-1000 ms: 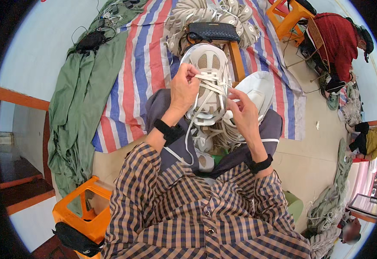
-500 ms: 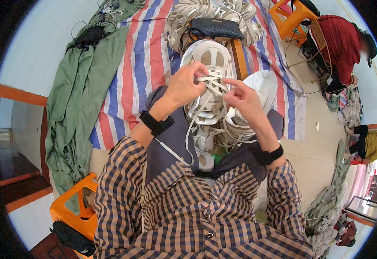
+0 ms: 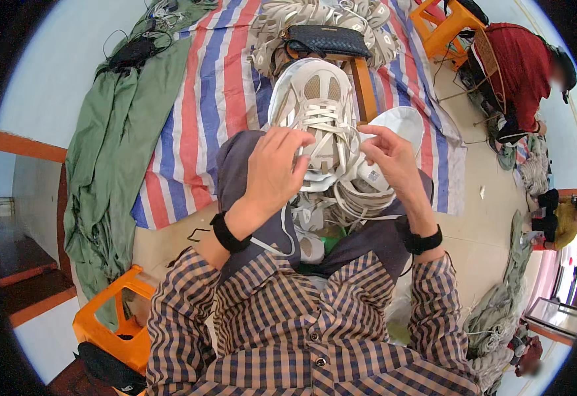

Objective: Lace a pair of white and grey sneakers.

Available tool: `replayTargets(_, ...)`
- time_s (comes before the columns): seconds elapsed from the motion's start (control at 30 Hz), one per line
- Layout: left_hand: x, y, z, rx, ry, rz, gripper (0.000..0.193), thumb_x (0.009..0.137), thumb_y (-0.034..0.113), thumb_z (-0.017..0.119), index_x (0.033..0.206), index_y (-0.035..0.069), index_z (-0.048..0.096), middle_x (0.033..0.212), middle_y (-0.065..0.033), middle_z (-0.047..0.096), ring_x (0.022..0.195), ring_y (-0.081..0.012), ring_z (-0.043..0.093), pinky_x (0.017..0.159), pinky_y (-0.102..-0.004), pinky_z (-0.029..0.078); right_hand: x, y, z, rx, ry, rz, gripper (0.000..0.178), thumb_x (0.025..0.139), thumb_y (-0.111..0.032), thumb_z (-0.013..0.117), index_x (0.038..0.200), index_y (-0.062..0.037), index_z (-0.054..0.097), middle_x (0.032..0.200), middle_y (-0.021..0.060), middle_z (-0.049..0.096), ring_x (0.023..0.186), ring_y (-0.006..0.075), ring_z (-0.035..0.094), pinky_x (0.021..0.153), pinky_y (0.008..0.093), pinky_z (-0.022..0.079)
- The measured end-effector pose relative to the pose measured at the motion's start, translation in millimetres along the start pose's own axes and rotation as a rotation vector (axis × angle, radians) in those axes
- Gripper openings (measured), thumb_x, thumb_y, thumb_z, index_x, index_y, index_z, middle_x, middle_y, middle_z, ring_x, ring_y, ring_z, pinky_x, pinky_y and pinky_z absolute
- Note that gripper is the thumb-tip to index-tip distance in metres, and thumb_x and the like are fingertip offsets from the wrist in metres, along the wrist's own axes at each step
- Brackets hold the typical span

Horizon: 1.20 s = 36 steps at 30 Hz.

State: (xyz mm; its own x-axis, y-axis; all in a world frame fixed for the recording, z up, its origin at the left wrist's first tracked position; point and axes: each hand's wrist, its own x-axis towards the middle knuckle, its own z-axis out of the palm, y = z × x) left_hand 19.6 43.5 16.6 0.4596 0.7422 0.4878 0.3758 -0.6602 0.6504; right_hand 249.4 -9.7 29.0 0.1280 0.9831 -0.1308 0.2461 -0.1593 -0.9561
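A beige and white sneaker [image 3: 323,90] with tan mesh panels stands toe-away in front of my knees. Its white shoelace [image 3: 323,124] crosses the tongue in several rows. At the sneaker's left edge is my left hand [image 3: 276,162], its thumb and index finger apart with no lace visible between them. A loose lace strand [image 3: 289,234] hangs below that hand onto my leg. My right hand [image 3: 394,160] is bent at the sneaker's right edge, its fingers closed around a lace strand there. Beneath it lies another light sneaker [image 3: 367,178] with a white insole-like piece [image 3: 400,125].
Many sneakers [image 3: 288,16] are heaped beyond a dark woven pouch [image 3: 328,41]. Striped sheeting [image 3: 196,145] and green cloth [image 3: 117,145] cover the floor ahead and left. An orange stool [image 3: 113,307] stands near left. A person in red [image 3: 516,66] bends at the far right.
Both hands have drawn back from the middle of the laces toward the sneaker's sides. The left hand has come nearer and opened. More of the toe and lacing now shows.
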Motion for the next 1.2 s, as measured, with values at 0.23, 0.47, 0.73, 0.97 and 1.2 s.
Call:
replayTargets(0.23,1.5,10.7,17.9,0.243,-0.071,0.049,0.036,0.066,0.009,0.069,0.100,0.009,0.057,0.093,-0.0077,0.056,0.097,-0.0272,0.050,0.081,-0.0388,0.039,24.1,24.9,27.7,-0.168,0.121,-0.150,0.032,0.080,-0.008,0.062,0.111,-0.0024,0.059,0.073,0.0061,0.063,0.060,0.0112,0.060,0.057,0.0258,0.048)
replayTargets(0.47,7.3,8.0,32.7,0.430,-0.003,0.126,0.018,0.071,0.007,0.057,0.089,0.008,0.055,0.085,-0.0081,0.055,0.094,-0.0258,0.051,0.086,-0.0413,0.038,7.4,-1.5,27.9,-0.293,0.146,-0.153,0.032,0.079,-0.008,0.061,0.111,-0.0055,0.060,0.069,0.0060,0.063,0.059,0.0131,0.059,0.055,0.0275,0.047)
replayTargets(0.73,8.9,-1.9,43.8,0.572,-0.028,0.150,0.014,0.072,0.010,0.057,0.085,0.009,0.061,0.080,-0.0097,0.059,0.082,-0.0287,0.057,0.074,-0.0421,0.042,13.5,41.5,47.8,-0.326,0.322,-0.224,0.035,0.076,-0.015,0.059,0.110,-0.0072,0.058,0.079,0.0140,0.064,0.075,0.0308,0.062,0.071,0.0408,0.049)
replayTargets(0.97,13.0,-5.2,28.1,0.491,-0.053,0.194,0.029,0.067,0.006,0.060,0.095,0.007,0.060,0.083,-0.0120,0.058,0.085,-0.0332,0.053,0.076,-0.0444,0.040,7.6,17.9,55.4,-0.513,0.208,-0.194,0.041,0.073,-0.016,0.058,0.112,-0.0049,0.055,0.101,0.0197,0.061,0.094,0.0358,0.059,0.081,0.0434,0.047)
replayTargets(1.2,0.1,17.5,-5.0,0.412,-0.073,0.104,0.030,0.064,-0.001,0.056,0.093,0.008,0.054,0.077,-0.0092,0.054,0.078,-0.0295,0.052,0.067,-0.0416,0.038,-0.6,10.6,30.3,-0.500,0.264,-0.367,0.042,0.077,-0.009,0.059,0.118,-0.0103,0.055,0.072,0.0096,0.060,0.066,0.0251,0.061,0.062,0.0363,0.048)
